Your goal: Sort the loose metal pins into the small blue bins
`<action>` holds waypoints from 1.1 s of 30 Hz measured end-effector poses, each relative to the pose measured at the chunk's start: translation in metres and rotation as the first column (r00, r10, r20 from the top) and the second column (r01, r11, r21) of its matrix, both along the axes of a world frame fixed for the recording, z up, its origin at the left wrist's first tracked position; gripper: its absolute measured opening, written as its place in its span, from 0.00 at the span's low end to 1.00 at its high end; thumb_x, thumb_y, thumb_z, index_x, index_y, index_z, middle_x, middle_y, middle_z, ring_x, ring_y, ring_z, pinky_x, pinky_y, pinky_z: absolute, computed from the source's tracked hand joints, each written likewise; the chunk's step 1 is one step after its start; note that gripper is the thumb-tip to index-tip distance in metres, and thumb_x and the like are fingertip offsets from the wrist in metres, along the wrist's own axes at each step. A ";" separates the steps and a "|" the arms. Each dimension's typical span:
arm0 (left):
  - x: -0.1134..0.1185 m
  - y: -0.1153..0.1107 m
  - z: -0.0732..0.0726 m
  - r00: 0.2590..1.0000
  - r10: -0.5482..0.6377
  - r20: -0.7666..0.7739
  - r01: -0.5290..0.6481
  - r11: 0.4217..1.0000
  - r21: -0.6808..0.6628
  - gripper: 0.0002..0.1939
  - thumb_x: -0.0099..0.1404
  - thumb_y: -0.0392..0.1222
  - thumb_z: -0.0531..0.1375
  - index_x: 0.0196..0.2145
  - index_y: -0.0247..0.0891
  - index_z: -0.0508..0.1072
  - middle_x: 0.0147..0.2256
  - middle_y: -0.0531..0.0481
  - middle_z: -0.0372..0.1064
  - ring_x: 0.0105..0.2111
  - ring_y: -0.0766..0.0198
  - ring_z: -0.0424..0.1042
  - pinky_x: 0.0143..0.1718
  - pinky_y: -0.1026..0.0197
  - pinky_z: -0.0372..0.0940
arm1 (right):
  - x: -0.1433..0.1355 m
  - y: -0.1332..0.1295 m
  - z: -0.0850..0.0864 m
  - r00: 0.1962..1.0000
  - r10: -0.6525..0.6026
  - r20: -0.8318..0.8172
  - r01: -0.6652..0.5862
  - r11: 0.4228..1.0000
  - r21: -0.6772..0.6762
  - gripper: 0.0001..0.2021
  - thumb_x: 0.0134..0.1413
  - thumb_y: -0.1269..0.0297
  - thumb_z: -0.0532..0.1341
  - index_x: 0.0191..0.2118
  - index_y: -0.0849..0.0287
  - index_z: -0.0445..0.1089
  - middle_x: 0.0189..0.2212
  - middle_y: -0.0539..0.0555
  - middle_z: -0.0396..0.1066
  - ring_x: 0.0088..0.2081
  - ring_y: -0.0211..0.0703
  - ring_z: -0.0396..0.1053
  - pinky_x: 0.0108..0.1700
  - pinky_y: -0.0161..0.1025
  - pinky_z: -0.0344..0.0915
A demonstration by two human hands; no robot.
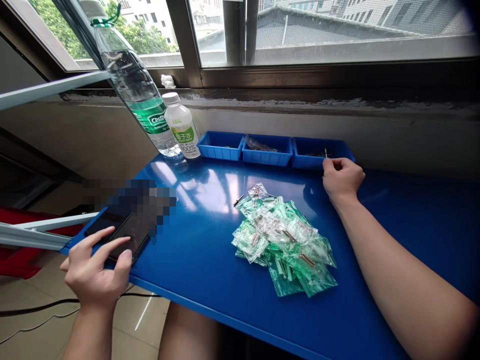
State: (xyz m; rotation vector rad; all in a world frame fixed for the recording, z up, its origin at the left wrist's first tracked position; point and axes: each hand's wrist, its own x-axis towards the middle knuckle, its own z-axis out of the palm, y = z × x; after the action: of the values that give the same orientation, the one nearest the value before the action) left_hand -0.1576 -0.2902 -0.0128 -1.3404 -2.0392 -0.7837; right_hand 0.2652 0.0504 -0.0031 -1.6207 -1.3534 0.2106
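My right hand (343, 177) is closed in a pinch at the front rim of the right blue bin (305, 161). A small thin pin with a yellowish tip (326, 153) stands up from its fingertips, its kind too small to tell. Dark slender pieces lie in that bin. At the table's left edge my left hand (98, 267) is open, fingers spread over a dark phone (131, 232); whether they touch it I cannot tell. Between the hands lies a heap of small clear and green plastic packets (285, 240) with metal pins inside.
Another blue bin (267, 158) holds a clear bag, and a third (220, 152) stands left of it. A large water bottle (140, 95) and a smaller white-capped bottle (182, 127) stand at the back left. One loose dark pin (238, 200) lies beside the packets on the blue table (210, 270).
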 end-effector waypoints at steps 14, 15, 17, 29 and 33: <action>0.002 0.004 0.003 0.999 -0.029 -0.043 0.032 0.998 0.061 0.20 0.52 0.46 0.61 0.44 0.41 0.73 0.46 0.42 0.75 0.47 0.41 0.75 0.54 0.45 0.66 | 0.000 0.000 0.000 0.999 0.025 0.029 -0.025 1.000 -0.001 0.11 0.53 0.55 0.58 0.27 0.55 0.69 0.23 0.55 0.71 0.31 0.52 0.72 0.41 0.49 0.68; 0.003 0.004 0.005 0.998 -0.038 -0.052 0.041 0.998 0.056 0.20 0.52 0.46 0.62 0.45 0.41 0.73 0.47 0.41 0.75 0.48 0.41 0.75 0.53 0.45 0.66 | 0.000 -0.001 0.000 0.999 0.029 0.032 -0.029 1.000 -0.001 0.11 0.53 0.55 0.58 0.27 0.55 0.69 0.24 0.55 0.72 0.31 0.52 0.72 0.41 0.49 0.68; 0.011 0.007 0.012 0.999 -0.023 -0.047 0.024 1.000 0.015 0.21 0.53 0.48 0.63 0.45 0.42 0.72 0.48 0.42 0.74 0.49 0.41 0.74 0.52 0.46 0.66 | 0.001 -0.001 -0.001 0.999 0.036 0.033 -0.036 0.999 -0.003 0.11 0.53 0.55 0.58 0.27 0.55 0.69 0.24 0.55 0.72 0.31 0.52 0.72 0.41 0.49 0.68; 0.144 0.125 0.091 0.862 -0.311 0.401 0.502 0.636 -0.586 0.17 0.69 0.49 0.51 0.39 0.38 0.76 0.37 0.44 0.76 0.38 0.53 0.75 0.37 0.56 0.67 | 0.006 0.006 -0.012 0.998 0.045 -0.033 -0.044 0.999 0.014 0.13 0.53 0.52 0.59 0.30 0.57 0.72 0.26 0.55 0.73 0.32 0.52 0.73 0.40 0.49 0.69; 0.164 0.165 0.100 0.813 -0.405 0.419 0.583 0.561 -0.588 0.17 0.68 0.51 0.53 0.37 0.37 0.75 0.36 0.42 0.75 0.36 0.53 0.73 0.32 0.57 0.64 | 0.008 0.010 -0.016 0.995 0.045 -0.087 -0.044 0.999 0.011 0.15 0.54 0.51 0.59 0.31 0.58 0.72 0.27 0.55 0.74 0.33 0.51 0.73 0.39 0.48 0.68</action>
State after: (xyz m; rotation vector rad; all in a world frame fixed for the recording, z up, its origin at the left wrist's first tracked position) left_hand 0.0062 -0.1249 0.0871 -2.4569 -2.2668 -0.3759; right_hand 0.2736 0.0606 -0.0191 -1.5567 -1.3227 0.2981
